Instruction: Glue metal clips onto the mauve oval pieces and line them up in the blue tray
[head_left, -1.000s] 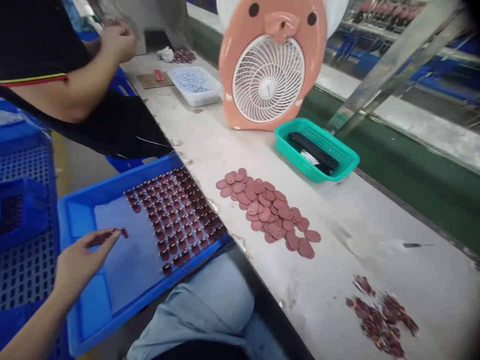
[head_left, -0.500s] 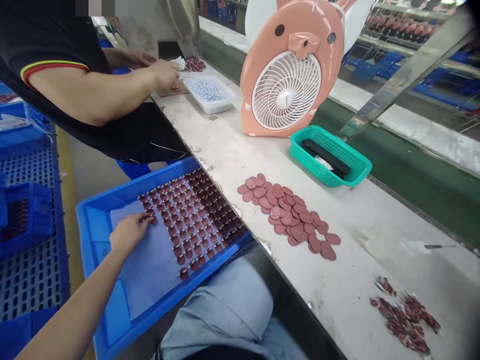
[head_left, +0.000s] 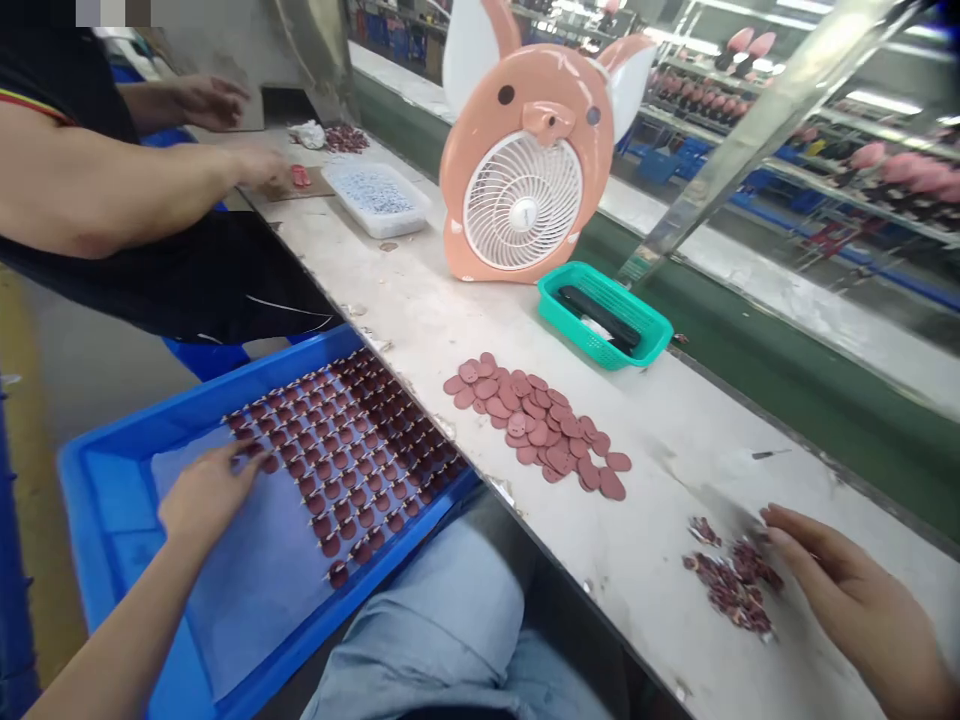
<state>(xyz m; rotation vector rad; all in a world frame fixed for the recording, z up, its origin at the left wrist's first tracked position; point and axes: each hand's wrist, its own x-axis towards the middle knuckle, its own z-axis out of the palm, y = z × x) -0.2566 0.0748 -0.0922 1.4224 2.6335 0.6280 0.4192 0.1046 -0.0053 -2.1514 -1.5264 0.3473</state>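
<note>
Your left hand (head_left: 208, 495) reaches the rows of dark red pieces (head_left: 345, 450) in the blue tray (head_left: 97, 500), any pinch unclear; your right hand (head_left: 855, 600), fingers spread, sits just beside the loose pile (head_left: 731, 580) on the counter (head_left: 600, 560).

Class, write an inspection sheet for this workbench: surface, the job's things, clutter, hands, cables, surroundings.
surface: scuffed white workbench
job's things: blue tray with rows of small dark red pieces on a grey sheet; pink discs; heap of dark red pieces
clutter: teal basket, pink fan
hands: left hand at the rows' edge; right hand open beside the heap; co-worker's hand farther along the bench
cables: nothing seen
surroundings: racks of pink items
</note>
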